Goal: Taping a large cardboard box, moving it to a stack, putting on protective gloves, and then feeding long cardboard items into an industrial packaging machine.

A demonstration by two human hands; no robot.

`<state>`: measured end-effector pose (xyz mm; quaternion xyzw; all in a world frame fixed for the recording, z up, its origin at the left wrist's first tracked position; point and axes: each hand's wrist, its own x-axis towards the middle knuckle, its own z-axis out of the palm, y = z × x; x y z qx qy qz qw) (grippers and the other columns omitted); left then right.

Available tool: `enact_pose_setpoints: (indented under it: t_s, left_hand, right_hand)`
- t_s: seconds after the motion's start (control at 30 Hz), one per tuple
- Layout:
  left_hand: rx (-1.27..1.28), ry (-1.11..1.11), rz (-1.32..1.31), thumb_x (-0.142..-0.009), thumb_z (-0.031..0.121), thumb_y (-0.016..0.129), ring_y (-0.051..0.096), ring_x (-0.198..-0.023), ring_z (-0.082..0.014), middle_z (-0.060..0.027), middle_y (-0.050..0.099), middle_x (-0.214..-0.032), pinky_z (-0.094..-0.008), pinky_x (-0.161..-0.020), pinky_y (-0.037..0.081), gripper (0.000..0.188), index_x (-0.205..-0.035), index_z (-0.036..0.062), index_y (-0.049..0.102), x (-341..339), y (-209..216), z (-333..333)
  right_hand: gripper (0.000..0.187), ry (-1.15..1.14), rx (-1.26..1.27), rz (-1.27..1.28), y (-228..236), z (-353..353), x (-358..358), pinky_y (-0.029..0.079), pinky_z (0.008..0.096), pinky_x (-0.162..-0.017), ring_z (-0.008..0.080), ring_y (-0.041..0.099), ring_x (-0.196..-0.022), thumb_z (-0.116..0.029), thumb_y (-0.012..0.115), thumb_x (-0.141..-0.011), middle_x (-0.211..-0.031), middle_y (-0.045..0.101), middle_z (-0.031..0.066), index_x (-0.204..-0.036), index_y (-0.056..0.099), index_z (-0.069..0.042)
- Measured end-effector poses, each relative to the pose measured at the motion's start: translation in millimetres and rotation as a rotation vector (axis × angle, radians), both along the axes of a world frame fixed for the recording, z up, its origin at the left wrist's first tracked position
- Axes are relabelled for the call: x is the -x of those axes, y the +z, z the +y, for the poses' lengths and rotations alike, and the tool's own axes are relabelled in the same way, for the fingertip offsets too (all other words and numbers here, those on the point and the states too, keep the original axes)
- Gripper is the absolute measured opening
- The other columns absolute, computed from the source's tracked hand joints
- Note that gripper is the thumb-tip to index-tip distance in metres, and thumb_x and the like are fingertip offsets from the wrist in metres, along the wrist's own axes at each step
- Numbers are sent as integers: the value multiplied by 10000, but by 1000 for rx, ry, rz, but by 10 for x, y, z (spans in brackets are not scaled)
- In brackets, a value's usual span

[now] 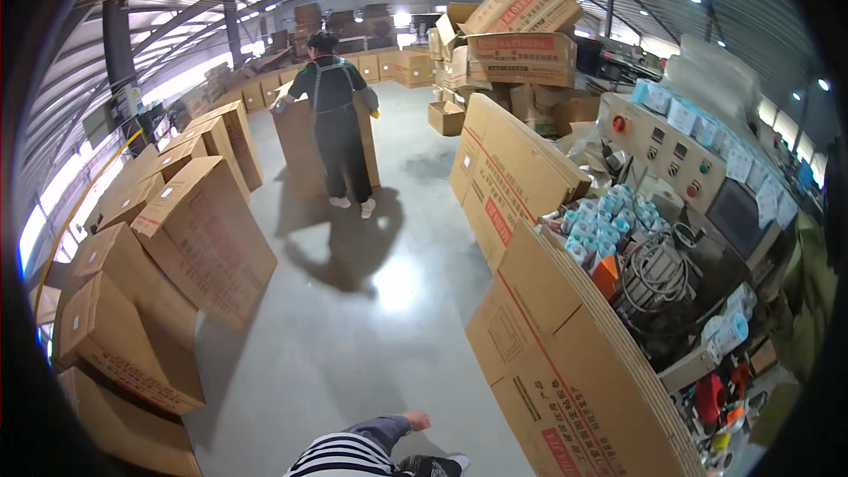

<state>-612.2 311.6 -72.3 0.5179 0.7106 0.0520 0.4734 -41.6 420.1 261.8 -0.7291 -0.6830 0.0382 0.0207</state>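
Observation:
My left hand [417,421] reaches out at the lower edge, at the end of a grey sleeve that crosses in front of a black-and-white striped top. Its fingers look loosely stretched, and nothing shows in them. Grey floor lies beneath it. The nearest thing on its right is a row of large flattened cardboard boxes [565,371], standing on edge with red and dark print. My right hand is out of the picture. Part of a dark patterned garment and a light shoe [459,460] appear beside my left hand.
A co-worker [340,115] in dark clothes stands ahead, back turned, between tall cardboard panels [296,146]. Large cartons [212,238] line the left side. On the right are a control panel [662,155], several blue-white rolls [605,225] and coiled cables [658,278]. Stacked boxes [521,57] rise behind.

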Motion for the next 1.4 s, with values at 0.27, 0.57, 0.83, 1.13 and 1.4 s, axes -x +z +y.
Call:
enact_pose_setpoints:
  t_s: [0.27,0.57,0.83,1.13,1.4]
  left_hand:
    - [-100,57,4,-890,338,508,651,-1016,-348,-138,675,-1155,-453,-864,514,331,-1067,131,696,-544,411,-313]
    - [-51,-20,111,-832,287,597,668,-946,-396,-254,689,-978,-488,-853,524,301,-952,39,720,-132,-165,-2998]
    - [200,47,249,-921,456,539,662,-972,-358,-168,716,-1033,-473,-850,508,464,-1031,41,714,667,-223,-4216]
    - [-14,258,-35,-901,409,581,637,-1102,-357,-165,690,-1188,-441,-954,486,484,-1244,78,661,1194,288,-4389]
    - [137,936,3,-849,390,615,706,-913,-324,-153,743,-989,-434,-823,540,426,-1082,55,737,2190,101,-6040]
  right_hand:
    - [456,128,-119,129,-573,-1263,-399,484,447,-958,403,620,-1058,-181,758,-805,-1126,655,269,-1153,629,83]
    - [474,87,-12,264,-1125,-2953,-422,469,461,-968,425,608,-1057,-237,757,-818,-1085,653,280,-1134,628,91]
    - [506,233,-8,232,-1179,-3163,12,483,464,-945,425,624,-1035,-266,785,-772,-1093,666,256,-1135,642,56]
    - [484,527,80,206,-986,-3050,1982,463,472,-979,405,607,-1081,-252,756,-785,-1149,652,246,-1162,637,27]
    - [488,833,166,334,-920,-3206,3417,446,483,-1001,411,581,-1129,-280,719,-812,-1209,624,247,-1201,619,-4]
